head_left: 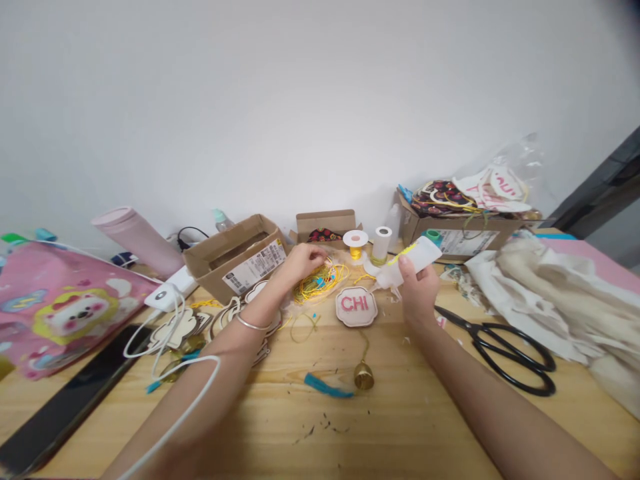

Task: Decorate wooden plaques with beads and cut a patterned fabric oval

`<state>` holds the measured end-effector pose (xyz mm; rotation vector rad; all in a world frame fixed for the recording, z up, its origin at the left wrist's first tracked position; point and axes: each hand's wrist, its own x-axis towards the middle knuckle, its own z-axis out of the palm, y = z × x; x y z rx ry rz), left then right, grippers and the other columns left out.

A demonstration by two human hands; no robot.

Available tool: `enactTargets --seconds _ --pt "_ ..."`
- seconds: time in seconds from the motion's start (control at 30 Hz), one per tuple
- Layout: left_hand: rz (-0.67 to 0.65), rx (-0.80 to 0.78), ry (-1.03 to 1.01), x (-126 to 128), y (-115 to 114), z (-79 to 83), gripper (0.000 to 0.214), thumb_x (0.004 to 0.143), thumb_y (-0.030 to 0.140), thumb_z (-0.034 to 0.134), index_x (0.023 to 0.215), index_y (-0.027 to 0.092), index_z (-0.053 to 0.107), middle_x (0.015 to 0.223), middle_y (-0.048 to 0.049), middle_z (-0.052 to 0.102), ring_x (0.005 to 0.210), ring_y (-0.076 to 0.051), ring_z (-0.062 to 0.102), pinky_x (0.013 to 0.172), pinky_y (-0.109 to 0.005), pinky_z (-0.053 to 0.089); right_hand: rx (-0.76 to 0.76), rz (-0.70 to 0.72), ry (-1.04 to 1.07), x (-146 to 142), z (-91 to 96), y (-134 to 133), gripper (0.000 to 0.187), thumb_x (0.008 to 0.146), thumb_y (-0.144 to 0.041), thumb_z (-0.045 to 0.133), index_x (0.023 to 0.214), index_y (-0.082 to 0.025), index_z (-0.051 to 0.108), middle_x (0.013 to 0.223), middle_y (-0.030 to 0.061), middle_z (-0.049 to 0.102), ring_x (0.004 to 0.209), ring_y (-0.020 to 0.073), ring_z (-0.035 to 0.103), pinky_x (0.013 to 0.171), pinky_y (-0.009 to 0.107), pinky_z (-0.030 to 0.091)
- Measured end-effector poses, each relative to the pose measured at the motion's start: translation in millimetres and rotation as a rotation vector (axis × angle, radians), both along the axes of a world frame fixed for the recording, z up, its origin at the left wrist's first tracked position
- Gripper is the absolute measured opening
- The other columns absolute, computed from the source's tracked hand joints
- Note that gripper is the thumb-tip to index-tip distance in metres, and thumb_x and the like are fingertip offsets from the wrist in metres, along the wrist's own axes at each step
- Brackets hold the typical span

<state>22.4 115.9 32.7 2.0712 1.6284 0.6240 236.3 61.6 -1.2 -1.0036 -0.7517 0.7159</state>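
Note:
My right hand (419, 288) is closed round a white squeeze bottle (407, 261) with a yellow-streaked body, held tilted with its nozzle toward the left. My left hand (300, 260), a thin bangle on its wrist, reaches into a tangle of yellow cords (320, 280) with its fingers pinched on the strands. Between the hands lies a cloud-shaped patch reading "CHI" (356, 305). A yellow cord runs from the patch down to a small brass bell (364, 376) and a teal tassel (325, 385) on the wooden table (350, 433).
Black scissors (510, 350) lie right of my right arm, beside cream cloth (555, 293). Open cardboard boxes (235, 257) stand at the back, one on the right heaped with patches (465, 197). Thread spools (356, 243), a pink tumbler (140, 240), a pink bag (60, 307), white cable (165, 333).

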Motion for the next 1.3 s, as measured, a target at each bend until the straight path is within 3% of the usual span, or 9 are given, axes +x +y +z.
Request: enactTargets --seconds 0.27,0.4,0.5,0.57,0.67,0.73,0.87,1.03,1.3 --pt "0.098 -0.030 -0.152 -6 1 -0.7 0.021 0.077 0.029 0.061 0.076 0.012 0.072 0.054 -0.0015 0.065 0.047 -0.011 0.054 0.048 -0.021 0.042 -0.012 -0.003 -0.020 1 -0.6 0 0.044 0.057 -0.054 0.071 0.077 -0.017 0.058 0.082 0.0093 0.070 0.080 0.0251 0.066 0.070 0.040 0.054" --pt "0.129 0.009 -0.200 -2 -15 4.0 0.026 0.082 0.034 0.056 0.077 0.011 0.068 0.059 -0.0024 0.065 0.051 -0.012 0.056 0.050 -0.022 0.044 -0.014 -0.002 -0.037 0 1.7 0 0.045 0.056 -0.055 0.070 0.076 -0.018 0.057 0.080 0.0087 0.070 0.080 0.0252 0.066 0.070 0.039 0.054" --pt "0.039 0.007 -0.207 4 -46 -0.4 0.021 0.082 0.033 0.058 0.074 0.016 0.067 0.072 -0.0035 0.070 0.066 -0.015 0.063 0.061 -0.024 0.049 -0.015 0.007 -0.048 -2 3.5 -3 0.044 0.056 -0.055 0.071 0.076 -0.018 0.057 0.080 0.0083 0.070 0.079 0.0243 0.066 0.068 0.038 0.054" --pt "-0.176 0.037 -0.176 7 -72 -9.4 0.019 0.084 0.032 0.056 0.077 0.019 0.067 0.085 -0.0042 0.072 0.080 -0.016 0.065 0.072 -0.027 0.050 -0.016 0.030 -0.065 -4 3.3 -6 0.045 0.054 -0.053 0.073 0.077 -0.018 0.058 0.080 0.0078 0.071 0.075 0.0231 0.066 0.065 0.037 0.054" --pt "-0.357 0.149 -0.079 10 -101 -27.2 0.019 0.088 0.032 0.052 0.092 0.020 0.066 0.096 -0.0052 0.071 0.091 -0.018 0.064 0.083 -0.031 0.049 -0.013 0.098 -0.164 -6 -0.5 -10 0.042 0.054 -0.051 0.074 0.077 -0.018 0.059 0.074 0.0056 0.071 0.067 0.0214 0.065 0.061 0.035 0.053" --pt "-0.416 0.197 0.018 12 -111 -38.2 0.022 0.091 0.031 0.049 0.101 0.020 0.064 0.096 -0.0062 0.070 0.091 -0.018 0.063 0.082 -0.032 0.049 -0.005 0.132 -0.287 -7 -4.5 -13 0.037 0.057 -0.049 0.073 0.071 -0.019 0.058 0.067 0.0032 0.068 0.061 0.0200 0.062 0.058 0.034 0.052" --pt "-0.495 0.280 0.175 21 -115 -51.1 0.020 0.091 0.024 0.048 0.104 0.017 0.062 0.092 -0.0068 0.071 0.084 -0.018 0.063 0.076 -0.031 0.050 0.013 0.109 -0.531 -6 -11.4 -15 0.032 0.060 -0.048 0.072 0.067 -0.021 0.057 0.059 0.0005 0.064 0.054 0.0179 0.057 0.055 0.032 0.048" --pt "-0.565 0.412 0.226 26 -116 -53.1 0.011 0.089 0.022 0.053 0.082 0.017 0.061 0.109 -0.0061 0.070 0.084 -0.018 0.063 0.076 -0.029 0.049 0.054 0.072 -0.718 -5 -13.3 -14 0.030 0.065 -0.047 0.069 0.073 -0.020 0.059 0.063 0.0015 0.065 0.055 0.0179 0.058 0.052 0.030 0.045" --pt "-0.550 0.397 0.254 24 -119 -57.2 0.012 0.090 0.023 0.051 0.087 0.017 0.061 0.112 -0.0061 0.068 0.087 -0.017 0.061 0.078 -0.029 0.049 0.063 0.051 -0.844 -7 -10.9 -14 0.031 0.063 -0.050 0.068 0.069 -0.021 0.058 0.058 0.0011 0.064 0.051 0.0187 0.058 0.048 0.030 0.044"
